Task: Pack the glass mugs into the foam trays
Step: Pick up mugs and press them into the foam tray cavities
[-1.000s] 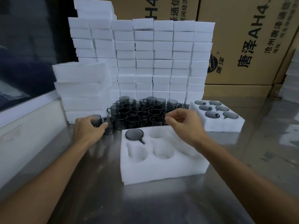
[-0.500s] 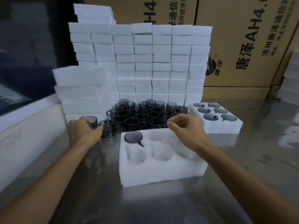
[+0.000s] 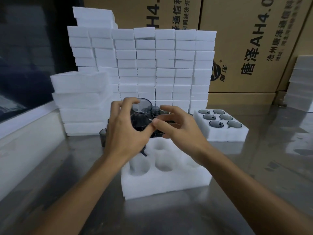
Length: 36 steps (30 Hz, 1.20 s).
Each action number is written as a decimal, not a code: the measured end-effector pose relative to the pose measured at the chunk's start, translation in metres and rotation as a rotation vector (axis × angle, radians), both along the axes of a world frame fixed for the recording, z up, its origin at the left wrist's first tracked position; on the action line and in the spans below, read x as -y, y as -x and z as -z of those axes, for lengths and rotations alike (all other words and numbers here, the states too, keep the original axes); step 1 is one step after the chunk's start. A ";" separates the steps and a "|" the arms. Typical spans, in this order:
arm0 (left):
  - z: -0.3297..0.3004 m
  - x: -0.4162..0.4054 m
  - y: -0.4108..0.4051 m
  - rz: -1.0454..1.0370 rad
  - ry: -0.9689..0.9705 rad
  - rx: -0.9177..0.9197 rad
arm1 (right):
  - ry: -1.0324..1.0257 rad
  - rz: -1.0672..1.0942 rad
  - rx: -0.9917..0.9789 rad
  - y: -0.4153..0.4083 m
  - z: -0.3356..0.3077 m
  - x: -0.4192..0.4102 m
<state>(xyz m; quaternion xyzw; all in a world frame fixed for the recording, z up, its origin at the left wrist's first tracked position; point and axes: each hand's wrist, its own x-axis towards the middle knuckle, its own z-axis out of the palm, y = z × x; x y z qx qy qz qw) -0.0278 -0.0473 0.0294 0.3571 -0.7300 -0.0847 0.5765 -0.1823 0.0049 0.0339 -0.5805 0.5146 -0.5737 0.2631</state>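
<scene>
Smoky grey glass mug, roughly upright, mouth up and tipped toward the camera, gripped by left hand above near foam tray on worktop; right hand beside it, loosely curled, touching the left thumb.

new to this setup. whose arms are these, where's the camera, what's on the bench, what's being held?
No robot here: a person works bare-handed, filmed by one wide-angle camera on their head, looking down. The left hand grips a smoky dark glass mug in the air. The right hand reaches toward it, fingers loosely spread, holding nothing. Below lies a white foam tray with round pockets on the shiny metal bench. To the right, a second white foam tray already holds six mugs. More mugs and stacked white foam blocks stand behind.
</scene>
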 end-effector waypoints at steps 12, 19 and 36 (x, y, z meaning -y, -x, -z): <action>0.003 0.004 0.013 0.466 -0.370 -0.221 | 0.051 -0.009 0.105 0.020 0.006 -0.006; 0.017 0.023 0.002 0.465 -0.493 -0.041 | -0.084 0.025 -0.004 0.027 0.022 0.002; 0.039 0.042 0.005 0.460 -0.537 0.088 | -0.141 0.104 -0.175 0.040 0.041 0.021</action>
